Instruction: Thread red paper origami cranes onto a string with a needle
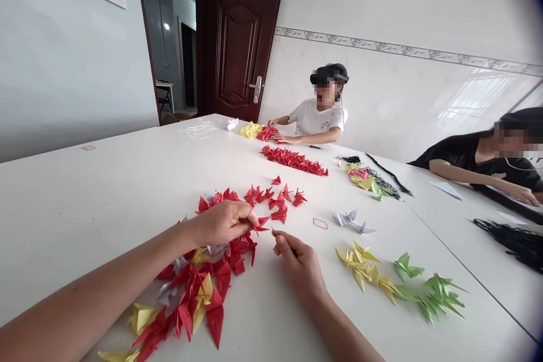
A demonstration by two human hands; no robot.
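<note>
My left hand (224, 222) is closed in a pinch on a red paper crane (259, 223) above a pile of red, yellow and white paper cranes (199, 288). My right hand (297, 263) is closed around a thin dark needle-like tool (275, 233) whose tip points at that crane. A loose scatter of red cranes (275, 199) lies just beyond both hands on the white table (106, 198).
A string of yellow and green cranes (403, 285) lies to the right, with pale lilac cranes (352, 219) behind it. Farther off are a row of red cranes (294, 159), mixed cranes with black thread (373, 181), and two seated people (320, 113) (487, 161).
</note>
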